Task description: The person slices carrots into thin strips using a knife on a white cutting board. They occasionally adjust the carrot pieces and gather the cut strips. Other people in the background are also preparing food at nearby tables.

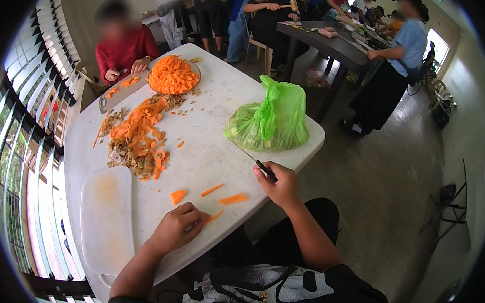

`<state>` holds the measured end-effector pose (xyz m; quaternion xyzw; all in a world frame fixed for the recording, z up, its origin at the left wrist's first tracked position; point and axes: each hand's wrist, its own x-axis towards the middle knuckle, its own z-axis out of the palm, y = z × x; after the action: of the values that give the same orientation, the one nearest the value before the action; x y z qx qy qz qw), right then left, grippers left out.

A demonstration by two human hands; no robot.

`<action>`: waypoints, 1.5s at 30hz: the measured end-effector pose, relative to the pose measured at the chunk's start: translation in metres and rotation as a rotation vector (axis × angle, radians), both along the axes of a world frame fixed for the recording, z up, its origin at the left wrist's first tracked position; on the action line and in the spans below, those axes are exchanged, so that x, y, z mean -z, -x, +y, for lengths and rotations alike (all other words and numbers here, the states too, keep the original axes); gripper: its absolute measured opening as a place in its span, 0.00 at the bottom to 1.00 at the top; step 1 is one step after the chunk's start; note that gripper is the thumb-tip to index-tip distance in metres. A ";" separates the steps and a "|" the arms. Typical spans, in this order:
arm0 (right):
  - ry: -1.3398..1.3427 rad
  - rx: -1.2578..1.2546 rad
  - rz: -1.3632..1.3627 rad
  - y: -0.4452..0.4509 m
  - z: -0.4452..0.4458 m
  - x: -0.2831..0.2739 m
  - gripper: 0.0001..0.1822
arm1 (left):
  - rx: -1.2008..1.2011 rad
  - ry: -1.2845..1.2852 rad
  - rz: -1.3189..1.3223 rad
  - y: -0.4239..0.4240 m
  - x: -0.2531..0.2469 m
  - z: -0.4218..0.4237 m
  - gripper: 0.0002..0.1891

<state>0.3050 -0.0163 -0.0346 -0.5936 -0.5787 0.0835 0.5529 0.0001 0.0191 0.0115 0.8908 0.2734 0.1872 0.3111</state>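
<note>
Near the front edge of the white table point(211, 121), my left hand point(181, 225) pinches a thin carrot strip point(214, 216) against the tabletop. My right hand point(279, 183) grips the black handle of a knife point(266, 171); its thin blade points away from me and to the left, towards the green plastic bag. Between my hands lie cut carrot sticks point(233, 198) and a single stick point(212, 190). A thicker carrot chunk point(178, 197) rests just beyond my left hand.
A knotted green plastic bag point(268, 118) stands at the table's right corner. Vegetable peelings point(139, 137) are heaped left of centre, before a bowl of cut carrots point(175, 74). A white cutting board point(106, 220) lies at left. Across sits a person in red point(127, 51).
</note>
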 end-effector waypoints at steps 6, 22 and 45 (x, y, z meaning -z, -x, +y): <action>0.002 -0.008 0.018 0.004 0.004 0.001 0.08 | -0.017 -0.019 -0.019 0.001 -0.004 -0.005 0.08; 0.083 -0.010 0.049 -0.001 -0.001 0.009 0.06 | -0.007 -0.135 0.018 0.010 0.013 0.001 0.07; 0.051 -0.034 0.031 -0.003 -0.002 0.008 0.06 | -0.040 -0.050 0.084 0.007 0.009 0.001 0.05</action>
<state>0.3078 -0.0183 -0.0426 -0.5964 -0.5777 0.1168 0.5449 -0.0070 0.0204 0.0023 0.8997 0.2991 0.1626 0.2731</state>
